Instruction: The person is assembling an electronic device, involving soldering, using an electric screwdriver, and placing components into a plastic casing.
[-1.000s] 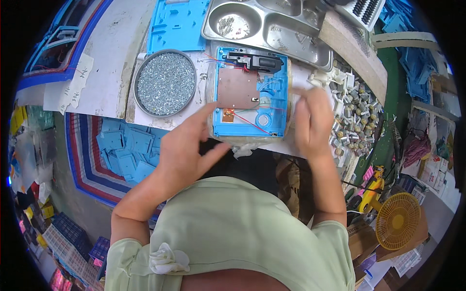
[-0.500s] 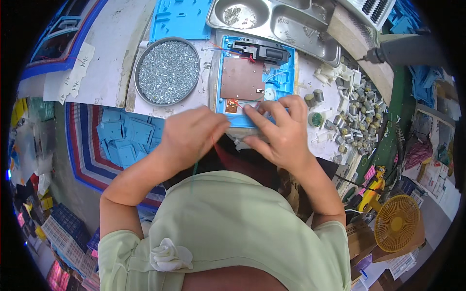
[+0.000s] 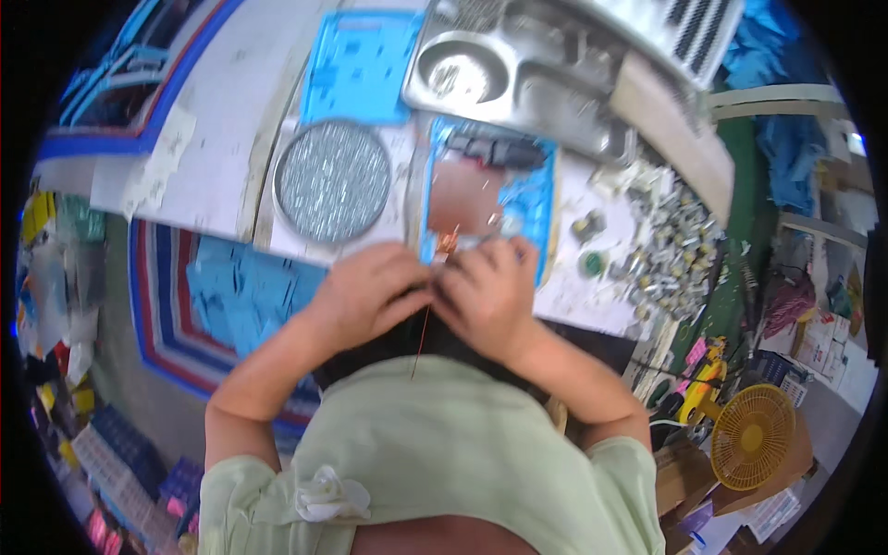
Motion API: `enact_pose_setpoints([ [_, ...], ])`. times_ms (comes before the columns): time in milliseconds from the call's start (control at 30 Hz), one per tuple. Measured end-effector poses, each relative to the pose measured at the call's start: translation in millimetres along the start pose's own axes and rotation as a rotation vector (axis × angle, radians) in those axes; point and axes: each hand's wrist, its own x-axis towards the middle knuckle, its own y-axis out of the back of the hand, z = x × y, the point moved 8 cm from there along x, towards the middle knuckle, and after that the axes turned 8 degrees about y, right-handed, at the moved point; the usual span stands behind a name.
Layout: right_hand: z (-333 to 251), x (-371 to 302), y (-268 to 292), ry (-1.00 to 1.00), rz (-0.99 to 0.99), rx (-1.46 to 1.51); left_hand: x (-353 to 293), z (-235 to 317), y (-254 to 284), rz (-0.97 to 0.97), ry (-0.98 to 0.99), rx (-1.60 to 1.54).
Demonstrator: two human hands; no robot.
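Left hand (image 3: 365,291) and right hand (image 3: 495,296) are curling their fingers close together, whichever is gripping the red wire (image 3: 422,338) being unclear, beside the blue case's near end, on the worktop (image 3: 583,303).

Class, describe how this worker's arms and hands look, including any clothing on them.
The left hand and right hand are ungloved, with no watch or bracelet visible. The forearms are bare below short pale green sleeves, matching the top, which carries a white flower decoration on the left.

Red wire (image 3: 421,340) below right hand (image 3: 488,296)
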Motion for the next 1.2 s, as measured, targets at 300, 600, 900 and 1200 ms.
enact_pose_setpoints([
  [300,194,59,132,-0.331,0.248,0.145,5,-21,2,-0.051,-0.162,-0.031],
  [600,349,201,135,0.049,0.525,-0.747,12,-16,8,-0.118,-0.135,-0.032],
  [900,356,161,203,-0.239,0.793,-0.178,10,-19,5,-0.114,-0.073,-0.035],
  [1200,133,-33,121,-0.614,0.345,0.608,8,-21,5,-0.121,0.007,-0.063],
])
